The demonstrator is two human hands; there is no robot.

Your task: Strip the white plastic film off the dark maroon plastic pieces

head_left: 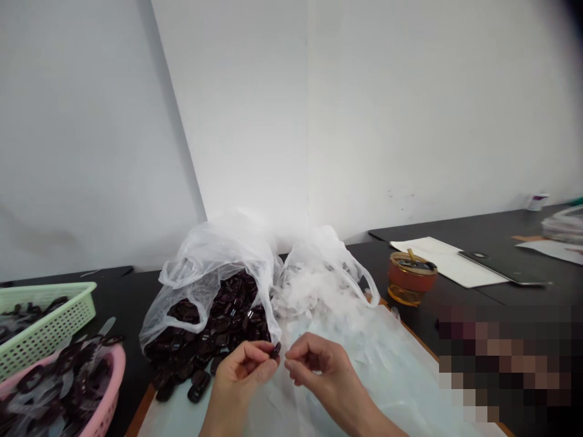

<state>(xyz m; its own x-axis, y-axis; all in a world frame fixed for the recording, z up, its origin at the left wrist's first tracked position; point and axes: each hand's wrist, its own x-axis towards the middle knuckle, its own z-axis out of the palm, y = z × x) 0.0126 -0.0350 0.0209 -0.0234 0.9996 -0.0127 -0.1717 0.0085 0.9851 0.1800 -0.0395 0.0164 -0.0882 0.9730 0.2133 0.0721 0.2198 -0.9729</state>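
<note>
- Head view: left hand (243, 364) pinches a small dark piece (276, 349) at its fingertips, low in the middle of the frame.
- Right hand (319, 363) is closed in a pinch just beside it; what it grips cannot be told.
- Behind them, a clear plastic bag (214, 267) spills dark pieces (218, 328).
- Far left: pink basket (112, 388), green basket (59, 321).
- Right: amber jar (410, 279) on the black table (478, 233).

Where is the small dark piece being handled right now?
Low centre of the head view, the small dark piece is pinched in the left hand, just beside the right hand.
</note>
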